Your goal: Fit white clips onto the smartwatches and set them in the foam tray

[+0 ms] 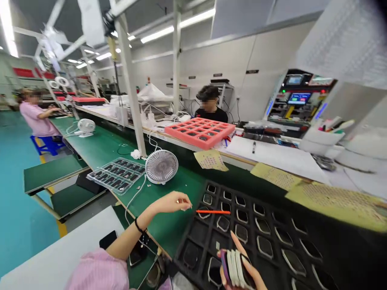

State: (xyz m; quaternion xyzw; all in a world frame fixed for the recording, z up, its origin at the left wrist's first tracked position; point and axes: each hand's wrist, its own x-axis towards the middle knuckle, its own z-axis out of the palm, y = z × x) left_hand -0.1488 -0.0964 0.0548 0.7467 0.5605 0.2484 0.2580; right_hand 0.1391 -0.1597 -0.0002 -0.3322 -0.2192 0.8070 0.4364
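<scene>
My right hand (242, 270) grips a stack of watch cases (234, 264), several pale ones with a purple one at the left end. It is over the near part of a black compartment tray (198, 233), with a finger stretched past the stack. Many of the tray's pockets hold square watch cases (223, 223) with dark faces. Just off the tray's left edge, above the green bench, my left hand (177, 201) has its fingers curled together; anything in them is hidden. An orange stick (213, 212) lies across the tray's upper left pockets, a short gap from those fingertips.
A white fan (161, 167) and a clear tray of dark parts (119, 175) stand left on the green bench (163, 221). A red foam tray (199, 131) rests on the raised shelf, with a co-worker (211, 104) behind it. Yellow sheets (275, 176) hang from the shelf edge.
</scene>
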